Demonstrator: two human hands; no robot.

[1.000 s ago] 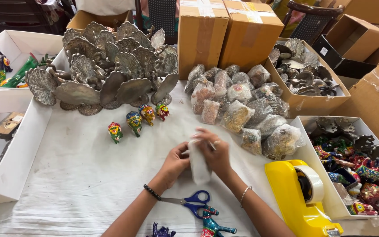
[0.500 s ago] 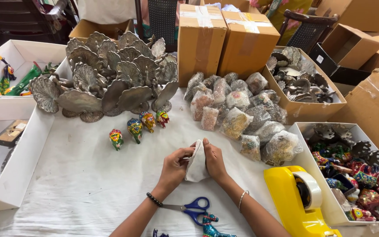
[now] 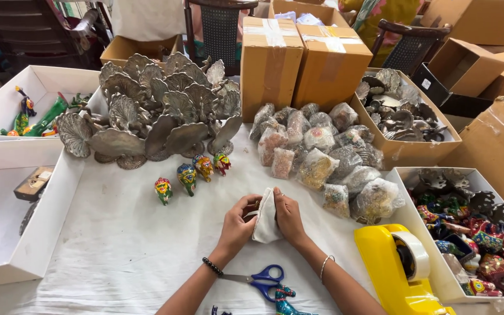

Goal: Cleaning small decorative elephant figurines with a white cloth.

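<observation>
clasping white wrapped bundle (image 3: 265, 224), left hand (image 3: 238, 224), right hand (image 3: 289, 217), fingers curled shut

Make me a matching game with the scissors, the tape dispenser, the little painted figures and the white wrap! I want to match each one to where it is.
Things:
1. scissors
2. tape dispenser
3. painted figures
4. white wrap

Places:
A. in a row in front of the silver metal peacocks
B. held between the left hand and right hand
C. flat on the cloth below the left wrist
D. beside the right forearm, at the table's near right

Pairs: 1-C, 2-D, 3-A, 4-B
</observation>
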